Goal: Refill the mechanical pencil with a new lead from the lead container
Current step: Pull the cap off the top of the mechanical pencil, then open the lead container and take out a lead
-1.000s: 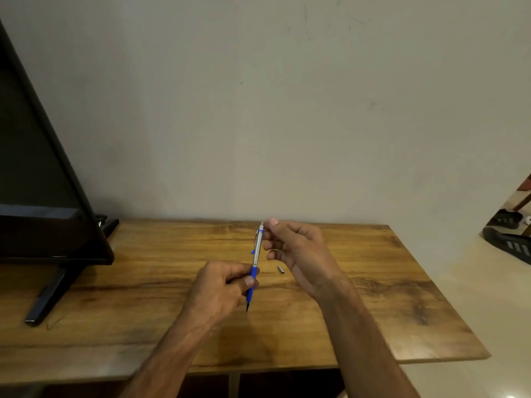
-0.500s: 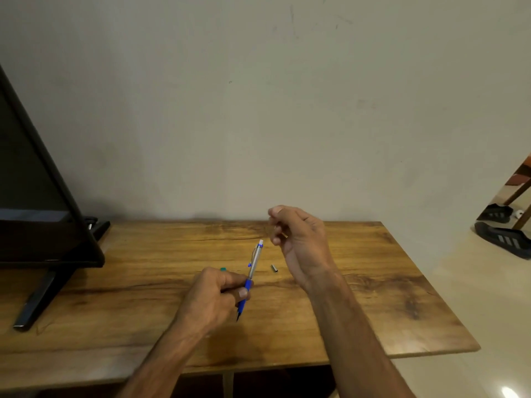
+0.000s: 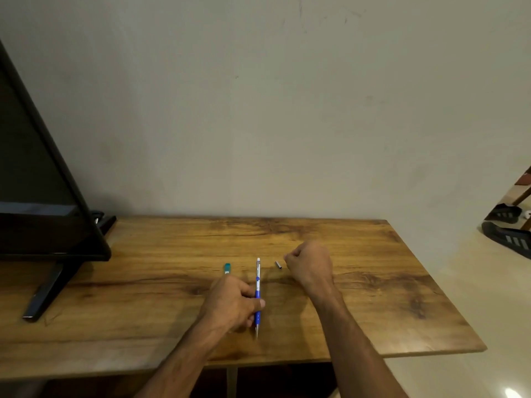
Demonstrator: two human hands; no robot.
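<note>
My left hand (image 3: 232,303) grips a blue and silver mechanical pencil (image 3: 258,275) by its blue grip. The pencil lies low over the wooden table (image 3: 373,311), with its tip toward me and its white end pointing away. A small metal cap (image 3: 278,264) lies on the table just right of the pencil's far end. My right hand (image 3: 310,265) rests beside the cap with its fingers curled in; nothing shows in it. A teal lead container (image 3: 227,268) lies behind my left hand, partly hidden by it.
A black television (image 3: 37,196) stands at the table's left end, and its stand foot (image 3: 46,294) reaches toward the front. A wall runs along the back edge. Black shoes (image 3: 508,239) lie on the floor to the right.
My right hand left the pencil's top, dropped to the table and closed beside the cap. My left hand lowered the pencil toward the tabletop. The teal container came into view.
</note>
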